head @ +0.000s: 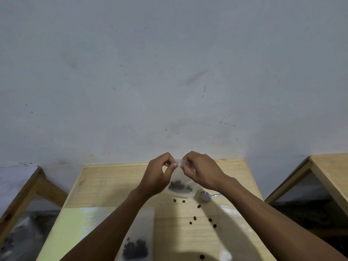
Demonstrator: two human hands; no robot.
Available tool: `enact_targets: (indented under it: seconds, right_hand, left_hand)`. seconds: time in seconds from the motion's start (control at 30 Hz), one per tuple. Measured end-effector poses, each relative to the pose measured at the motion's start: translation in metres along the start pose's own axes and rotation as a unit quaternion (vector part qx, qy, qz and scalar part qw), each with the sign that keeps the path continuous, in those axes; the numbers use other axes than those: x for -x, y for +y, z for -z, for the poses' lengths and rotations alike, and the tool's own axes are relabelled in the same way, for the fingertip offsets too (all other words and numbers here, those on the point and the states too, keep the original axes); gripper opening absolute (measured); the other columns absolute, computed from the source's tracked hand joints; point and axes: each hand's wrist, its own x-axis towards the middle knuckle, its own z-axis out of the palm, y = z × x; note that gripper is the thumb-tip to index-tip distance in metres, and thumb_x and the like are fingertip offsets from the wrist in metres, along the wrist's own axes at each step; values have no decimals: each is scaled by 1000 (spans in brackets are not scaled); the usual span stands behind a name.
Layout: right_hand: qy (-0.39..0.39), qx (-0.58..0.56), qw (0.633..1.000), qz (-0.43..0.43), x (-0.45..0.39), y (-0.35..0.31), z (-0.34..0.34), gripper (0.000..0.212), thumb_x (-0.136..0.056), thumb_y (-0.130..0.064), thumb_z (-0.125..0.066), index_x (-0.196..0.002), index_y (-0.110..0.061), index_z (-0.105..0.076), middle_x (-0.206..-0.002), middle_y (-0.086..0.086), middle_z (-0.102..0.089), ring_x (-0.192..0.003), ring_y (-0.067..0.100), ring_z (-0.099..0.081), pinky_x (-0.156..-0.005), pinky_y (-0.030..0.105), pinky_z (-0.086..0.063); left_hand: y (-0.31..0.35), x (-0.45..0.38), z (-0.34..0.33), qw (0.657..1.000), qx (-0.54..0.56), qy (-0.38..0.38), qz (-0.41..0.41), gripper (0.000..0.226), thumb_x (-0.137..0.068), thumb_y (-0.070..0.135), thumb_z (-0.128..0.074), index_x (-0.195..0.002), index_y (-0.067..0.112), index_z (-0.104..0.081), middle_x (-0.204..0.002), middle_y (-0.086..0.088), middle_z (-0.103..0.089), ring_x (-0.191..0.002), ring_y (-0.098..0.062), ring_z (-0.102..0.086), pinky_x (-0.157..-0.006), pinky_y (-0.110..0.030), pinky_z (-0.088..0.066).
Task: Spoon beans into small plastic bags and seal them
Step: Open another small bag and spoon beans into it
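- Head view: the left hand and the right hand are raised above the far part of the wooden table; each pinches the top edge of a small clear plastic bag between thumb and fingertips, the other fingers curled in
- The bag hangs from that edge, so its dark beans sit in the bottom, away from the mouth; I judge this keeps the strip free for pressing shut, the sealing step
- A metal spoon lies on the table just beside the bag, bowl toward it, likely put down to free both hands
- 1 filled bag lies flat near the front edge, between the forearms
- About 9 loose beans lie scattered on the wood, near the spoon and closer in
- A pale yellow-green sheet rests on the table's left part; its marks are too blurred to read
- Whether the held bag's seal is already closed cannot be told
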Motion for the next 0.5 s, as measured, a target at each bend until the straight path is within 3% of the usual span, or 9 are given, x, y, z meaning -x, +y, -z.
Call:
enact_targets:
  seconds: [0.17,0.3,0.4,0.5]
  right_hand:
    - [-23,23,999,39,0,-3,9,12,-95,-32,-51,-87,-24,-55,-91,-9,-60,-81,12,-55,-73,26,-42]
    - [-34,23,998,39,5,3,11,16,-97,-30,-50,-85,-21,-54,-86,-8,-57,-72,5,-47,-67,20,-35]
    - [-41,-38,998,11,7,3,4,17,-97,-30,-54,-85,-18,-57,-80,-12,-56,-70,3,-50,-67,21,-40]
    - [-37,-167,983,-59,9,-2,-8,18,-95,-32,-58,-81,-21,-56,-73,-7,-55,-66,10,-50,-66,31,-47]
  left_hand:
    - [-5,7,19,999,20,25,32,18,-92,9,-61,-76,15,-58,-72,3,-63,-72,-12,-58,-69,-17,-44]
    - [-14,16,37,996,24,50,73,16,-93,11,-60,-77,13,-58,-70,4,-67,-63,-4,-53,-63,-12,-39]
    - [-16,25,39,993,47,45,103,14,-95,13,-58,-80,11,-59,-70,-2,-68,-59,-4,-53,-59,-15,-39]
    - [-16,33,41,987,87,43,124,15,-96,12,-56,-81,12,-57,-69,-2,-64,-62,-8,-57,-62,-15,-43]
